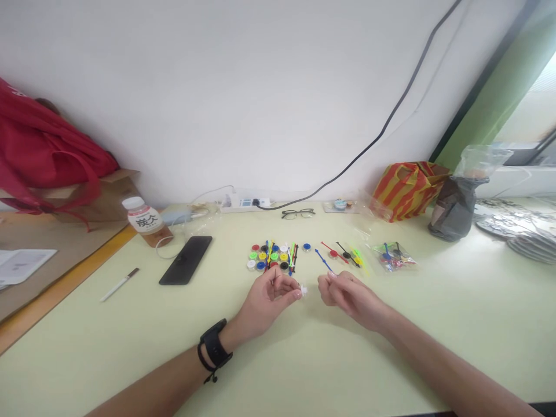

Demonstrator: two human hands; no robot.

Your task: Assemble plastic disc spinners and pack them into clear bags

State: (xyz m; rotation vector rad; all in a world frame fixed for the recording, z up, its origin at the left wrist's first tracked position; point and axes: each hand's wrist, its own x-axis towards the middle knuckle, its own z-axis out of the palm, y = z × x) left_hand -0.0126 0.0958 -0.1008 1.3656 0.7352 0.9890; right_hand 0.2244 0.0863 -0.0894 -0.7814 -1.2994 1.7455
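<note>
Between the thumb and fingertips of my left hand [275, 295] is a small white plastic piece [303, 290]. My right hand [347, 294] pinches the lower end of a blue plastic arrow [324, 259], which points up and to the left. The two hands are a short gap apart above the table. Just beyond my left hand lies a group of round coloured discs [263, 256], with several thin coloured arrows [294, 258] beside them. A single blue disc [307, 247] sits apart. Past my right hand are a red arrow with a disc [333, 254] and a black one [346, 255].
A clear bag of parts [395, 256] lies at the right. Glasses [298, 214] and a power strip [243, 203] are by the wall. To the left are a phone [186, 260], a bottle [146, 221] and a pen-like stick [120, 285]. A striped bag [408, 188] stands back right.
</note>
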